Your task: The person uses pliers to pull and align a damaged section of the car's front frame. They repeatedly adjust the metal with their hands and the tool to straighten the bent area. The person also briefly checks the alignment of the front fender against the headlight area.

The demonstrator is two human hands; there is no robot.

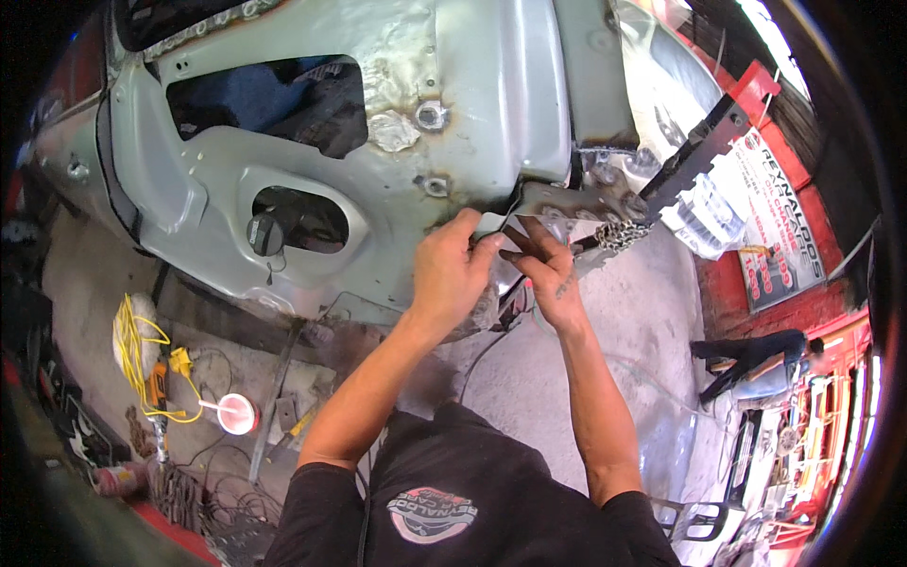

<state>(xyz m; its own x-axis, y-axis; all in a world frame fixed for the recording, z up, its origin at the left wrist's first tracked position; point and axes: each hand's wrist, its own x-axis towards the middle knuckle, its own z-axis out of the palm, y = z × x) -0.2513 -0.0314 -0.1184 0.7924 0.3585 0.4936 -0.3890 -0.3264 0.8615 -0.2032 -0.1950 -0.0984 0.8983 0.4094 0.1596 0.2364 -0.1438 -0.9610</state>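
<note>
A small light-grey piece of sheet metal (490, 225) is pinched between the thumb and fingers of my left hand (455, 269). My right hand (548, 269) is close beside it, its fingers bent and closed around the other side of the same piece. Partly hidden by my fingers, the piece sits against the lower corner of a grey-green car body panel (397, 227). Behind my right hand, bare, heat-stained metal (576, 200) shows at the panel's torn edge. A chain (622, 236) stretches to the right from there.
A black notched metal bar (694, 146) slants up at the right. On the floor at left lie a power tool (159, 383) with a yellow cord (137, 354) and a white tub (237, 414). A person (756, 367) is far right. A black fuel cap (265, 233) hangs in the panel opening.
</note>
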